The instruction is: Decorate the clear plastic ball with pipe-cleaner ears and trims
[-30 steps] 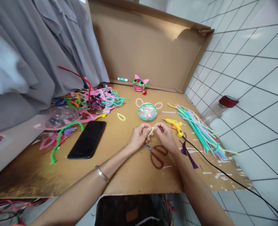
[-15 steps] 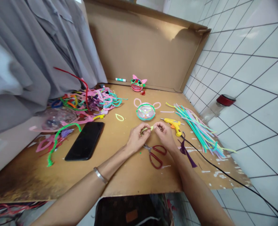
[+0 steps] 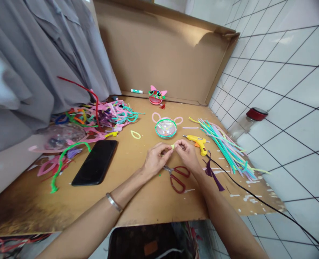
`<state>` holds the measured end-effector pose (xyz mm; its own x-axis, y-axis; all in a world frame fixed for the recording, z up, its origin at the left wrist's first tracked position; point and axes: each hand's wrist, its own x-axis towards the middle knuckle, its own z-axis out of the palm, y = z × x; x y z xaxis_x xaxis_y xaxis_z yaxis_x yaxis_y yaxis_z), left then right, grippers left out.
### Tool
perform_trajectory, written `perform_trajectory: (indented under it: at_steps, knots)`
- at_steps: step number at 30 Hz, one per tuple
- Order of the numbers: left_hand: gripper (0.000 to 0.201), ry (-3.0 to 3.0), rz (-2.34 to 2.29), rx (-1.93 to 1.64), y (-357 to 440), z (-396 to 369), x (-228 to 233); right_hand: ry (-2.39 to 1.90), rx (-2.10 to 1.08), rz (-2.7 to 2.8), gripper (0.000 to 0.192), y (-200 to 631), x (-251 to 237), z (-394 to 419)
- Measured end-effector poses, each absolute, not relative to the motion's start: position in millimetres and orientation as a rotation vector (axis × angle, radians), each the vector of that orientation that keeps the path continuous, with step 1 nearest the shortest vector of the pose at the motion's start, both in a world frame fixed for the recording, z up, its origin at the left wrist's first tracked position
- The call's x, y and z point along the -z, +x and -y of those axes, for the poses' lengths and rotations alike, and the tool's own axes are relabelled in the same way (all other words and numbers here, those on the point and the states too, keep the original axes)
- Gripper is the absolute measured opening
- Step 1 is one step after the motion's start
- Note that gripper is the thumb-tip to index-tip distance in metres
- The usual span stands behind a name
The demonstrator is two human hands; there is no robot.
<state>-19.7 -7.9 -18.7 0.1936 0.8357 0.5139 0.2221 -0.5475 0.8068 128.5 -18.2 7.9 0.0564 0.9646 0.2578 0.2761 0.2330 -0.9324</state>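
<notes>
One pair red scissors (image 3: 177,177), one yellow glue gun (image 3: 198,142), one black phone (image 3: 95,162), one clear dome (image 3: 166,128) on board (image 3: 138,201). My left hand (image 3: 155,158) and right hand (image 3: 185,154) meet above scissors, fingertips closed, both pinching small yellow-green pipe cleaner piece (image 3: 172,146) between them.

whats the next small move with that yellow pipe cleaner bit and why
Probably keep pinching and bend it into a closed loop: both the left hand and right hand grip the short yellow piece between fingertips, and a finished yellow loop lies on the board nearby.
</notes>
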Motion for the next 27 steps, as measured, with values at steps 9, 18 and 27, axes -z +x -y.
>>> perform_trajectory:
  at_steps: [9,18,27]
  knots:
    - [0.013,1.882,-0.996,-1.355,-19.9,5.6,23.3,-1.244,-0.838,1.476,0.021,127.2,-2.4,16.6]
    - [0.012,1.907,-0.971,-1.311,-18.9,2.9,27.1,-2.094,0.209,1.388,0.044,190.9,-3.8,-0.5]
    - [0.013,1.940,-0.927,-1.304,-19.8,3.6,22.4,-2.518,0.276,1.393,0.062,199.4,15.2,-11.0]
